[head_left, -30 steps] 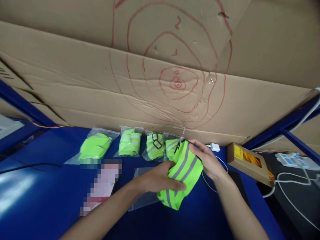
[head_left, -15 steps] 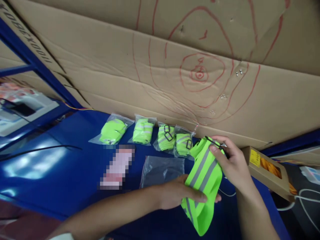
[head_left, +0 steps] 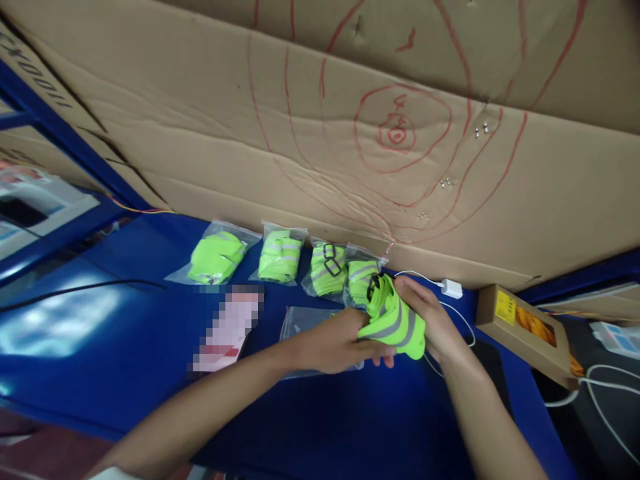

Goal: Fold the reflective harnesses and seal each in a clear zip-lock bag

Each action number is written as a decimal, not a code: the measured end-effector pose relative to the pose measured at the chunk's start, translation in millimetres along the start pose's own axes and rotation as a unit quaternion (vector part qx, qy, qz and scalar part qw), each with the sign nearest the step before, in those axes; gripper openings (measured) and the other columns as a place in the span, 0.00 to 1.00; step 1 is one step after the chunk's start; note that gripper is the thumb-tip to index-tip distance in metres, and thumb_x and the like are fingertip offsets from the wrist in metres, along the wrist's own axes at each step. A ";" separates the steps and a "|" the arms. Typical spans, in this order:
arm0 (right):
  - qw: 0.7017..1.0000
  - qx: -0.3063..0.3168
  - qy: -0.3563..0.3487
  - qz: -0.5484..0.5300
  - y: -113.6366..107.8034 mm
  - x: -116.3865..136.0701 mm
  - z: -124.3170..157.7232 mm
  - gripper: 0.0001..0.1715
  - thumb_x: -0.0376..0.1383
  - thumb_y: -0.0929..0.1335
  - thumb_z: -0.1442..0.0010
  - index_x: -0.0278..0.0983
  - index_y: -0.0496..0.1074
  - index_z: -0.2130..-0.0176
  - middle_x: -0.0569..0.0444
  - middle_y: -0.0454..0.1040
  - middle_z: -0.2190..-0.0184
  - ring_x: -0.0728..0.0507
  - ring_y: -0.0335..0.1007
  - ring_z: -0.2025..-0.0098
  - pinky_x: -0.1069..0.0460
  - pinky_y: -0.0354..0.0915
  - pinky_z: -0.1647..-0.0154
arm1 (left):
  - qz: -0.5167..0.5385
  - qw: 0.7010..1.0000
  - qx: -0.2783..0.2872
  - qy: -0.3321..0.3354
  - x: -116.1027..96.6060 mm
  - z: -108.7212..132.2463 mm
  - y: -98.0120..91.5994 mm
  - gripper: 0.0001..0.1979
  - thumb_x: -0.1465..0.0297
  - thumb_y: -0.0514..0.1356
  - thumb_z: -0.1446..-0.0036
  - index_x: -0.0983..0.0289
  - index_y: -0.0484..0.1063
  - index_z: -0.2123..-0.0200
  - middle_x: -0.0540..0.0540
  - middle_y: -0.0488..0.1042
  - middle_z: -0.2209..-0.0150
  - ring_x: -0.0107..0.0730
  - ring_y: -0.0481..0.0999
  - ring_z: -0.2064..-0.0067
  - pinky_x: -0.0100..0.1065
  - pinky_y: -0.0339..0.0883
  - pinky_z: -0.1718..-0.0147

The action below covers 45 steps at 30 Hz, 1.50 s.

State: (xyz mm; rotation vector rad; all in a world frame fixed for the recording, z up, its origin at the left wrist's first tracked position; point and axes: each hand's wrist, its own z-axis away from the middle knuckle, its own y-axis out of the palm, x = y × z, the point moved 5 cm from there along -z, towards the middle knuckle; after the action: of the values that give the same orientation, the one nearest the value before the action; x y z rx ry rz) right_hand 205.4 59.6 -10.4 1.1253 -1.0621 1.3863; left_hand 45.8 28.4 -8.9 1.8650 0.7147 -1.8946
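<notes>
A neon green reflective belt (head_left: 397,320) with grey stripes is bunched between my two hands above the blue table. My left hand (head_left: 340,340) grips its left and lower side, thumb across the front and fingertips showing underneath. On its right side my right hand (head_left: 425,313) is closed round the roll, its fingers partly hidden behind the fabric. A black buckle (head_left: 373,287) shows at the top of the bundle. Beneath my left hand lies a clear zip bag (head_left: 300,320), flat on the table and partly covered by my wrist.
Several bagged green belts (head_left: 280,257) stand in a row against the cardboard wall (head_left: 200,147). A pixelated pink item (head_left: 227,330) lies left of the flat bag. At right are a white charger (head_left: 451,288) with cable and a brown box (head_left: 525,333) with orange contents.
The belt's hanging loop has been gathered up into a smaller bundle. Both hands have come closer together, the right one moving left, and the white charger is now uncovered.
</notes>
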 end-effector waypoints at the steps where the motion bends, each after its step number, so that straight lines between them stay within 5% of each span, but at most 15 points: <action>1: 0.999 -0.006 -0.033 0.037 -0.5 0.9 -2.9 0.25 0.57 0.74 0.41 0.40 0.78 0.58 0.54 0.79 0.66 0.44 0.74 0.67 0.53 0.69 0.67 | -0.002 1.000 -0.007 -0.007 2.3 -0.7 -1.9 0.17 0.60 0.59 0.30 0.67 0.81 0.62 0.58 0.83 0.63 0.30 0.80 0.64 0.27 0.72 0.62; 5: 0.964 -0.051 -0.158 0.210 -11.9 17.9 3.3 0.24 0.53 0.66 0.30 0.41 0.79 0.50 0.50 0.82 0.55 0.40 0.78 0.54 0.47 0.71 0.52 | 0.024 1.000 0.001 -0.013 10.1 -5.4 -3.9 0.18 0.59 0.60 0.31 0.68 0.81 0.61 0.60 0.84 0.61 0.32 0.82 0.63 0.29 0.74 0.60; 7: 0.945 -0.002 -0.179 0.273 -6.7 24.0 12.2 0.26 0.53 0.63 0.28 0.41 0.78 0.44 0.47 0.81 0.46 0.37 0.77 0.46 0.44 0.69 0.44 | 0.043 0.999 0.002 -0.016 12.6 -7.1 -3.7 0.17 0.59 0.61 0.32 0.68 0.82 0.61 0.60 0.84 0.61 0.33 0.82 0.62 0.31 0.75 0.58; 10: 0.935 0.082 -0.138 0.317 9.7 20.4 21.8 0.37 0.54 0.73 0.37 0.42 0.70 0.35 0.47 0.81 0.48 0.36 0.80 0.52 0.44 0.73 0.52 | 0.059 0.998 0.003 -0.019 15.0 -7.8 -4.8 0.17 0.58 0.63 0.33 0.67 0.82 0.60 0.60 0.84 0.61 0.35 0.83 0.61 0.33 0.76 0.57; 12: 0.937 0.078 -0.099 0.326 15.6 15.1 22.3 0.39 0.54 0.76 0.42 0.41 0.72 0.38 0.51 0.83 0.58 0.39 0.80 0.61 0.47 0.73 0.61 | 0.075 0.997 0.018 -0.021 16.0 -7.4 -6.5 0.16 0.58 0.66 0.36 0.66 0.82 0.58 0.60 0.85 0.59 0.36 0.83 0.58 0.33 0.76 0.56; 14: 0.945 0.058 -0.089 0.308 16.2 13.1 20.0 0.30 0.54 0.75 0.40 0.39 0.76 0.47 0.53 0.82 0.63 0.41 0.78 0.64 0.50 0.71 0.64 | 0.126 0.990 0.060 -0.035 17.1 -6.6 -6.8 0.18 0.57 0.70 0.40 0.66 0.82 0.55 0.59 0.85 0.57 0.35 0.83 0.58 0.32 0.75 0.57; 19: 0.970 0.054 -0.127 0.198 4.9 22.6 19.0 0.20 0.52 0.72 0.35 0.38 0.78 0.58 0.54 0.81 0.62 0.44 0.77 0.62 0.53 0.71 0.62 | 0.179 0.977 0.091 -0.067 19.1 -6.7 -13.8 0.20 0.53 0.68 0.39 0.67 0.82 0.59 0.59 0.85 0.62 0.33 0.82 0.61 0.29 0.74 0.59; 28: 0.995 0.059 -0.071 0.047 3.0 10.9 16.8 0.22 0.53 0.74 0.38 0.39 0.82 0.55 0.52 0.83 0.61 0.41 0.79 0.62 0.50 0.74 0.60 | 0.046 0.990 -0.051 -0.121 38.5 -11.9 -41.5 0.20 0.55 0.71 0.44 0.67 0.76 0.72 0.52 0.76 0.78 0.34 0.80 0.75 0.29 0.68 0.76; 31: 0.994 0.029 -0.097 0.037 -3.6 8.5 15.4 0.23 0.52 0.76 0.39 0.40 0.82 0.53 0.51 0.84 0.60 0.40 0.79 0.61 0.49 0.74 0.59 | 0.046 0.988 -0.103 -0.105 42.1 -14.9 -48.8 0.19 0.56 0.72 0.46 0.67 0.74 0.66 0.51 0.77 0.73 0.31 0.78 0.76 0.28 0.64 0.78; 34: 0.989 -0.004 -0.138 0.045 -6.7 15.5 19.2 0.23 0.52 0.75 0.38 0.40 0.80 0.50 0.51 0.83 0.57 0.40 0.80 0.58 0.49 0.75 0.57 | 0.114 0.969 -0.216 -0.038 39.4 -17.2 -56.4 0.25 0.60 0.73 0.49 0.63 0.67 0.54 0.49 0.76 0.63 0.24 0.74 0.75 0.27 0.64 0.75; 38: 0.960 -0.069 -0.216 0.166 7.5 24.3 29.4 0.19 0.48 0.74 0.36 0.41 0.79 0.50 0.49 0.82 0.55 0.39 0.78 0.55 0.47 0.74 0.53 | 0.106 0.915 -0.386 0.054 29.3 -9.1 -59.9 0.23 0.65 0.74 0.50 0.62 0.67 0.56 0.50 0.74 0.60 0.26 0.75 0.65 0.29 0.69 0.63; 42: 0.934 -0.066 -0.267 0.228 31.0 17.6 36.0 0.19 0.47 0.72 0.35 0.40 0.77 0.49 0.47 0.80 0.55 0.37 0.77 0.54 0.46 0.73 0.51 | 0.147 0.932 -0.314 0.104 16.2 -6.6 -44.0 0.20 0.67 0.72 0.46 0.65 0.74 0.52 0.60 0.78 0.49 0.42 0.77 0.47 0.38 0.70 0.45; 45: 0.926 -0.078 -0.290 0.230 30.5 13.8 36.5 0.22 0.50 0.70 0.33 0.41 0.77 0.47 0.44 0.77 0.47 0.34 0.73 0.42 0.41 0.69 0.39 | 0.242 0.940 -0.222 0.090 11.4 -5.8 -33.7 0.27 0.68 0.76 0.51 0.65 0.75 0.48 0.61 0.79 0.48 0.47 0.78 0.44 0.40 0.71 0.45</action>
State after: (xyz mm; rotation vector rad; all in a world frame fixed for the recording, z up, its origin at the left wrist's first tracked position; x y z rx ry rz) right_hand 177.6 23.2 8.6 1.2495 -1.9284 1.3083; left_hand 29.8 59.5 -17.3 1.7270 0.6030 -1.1555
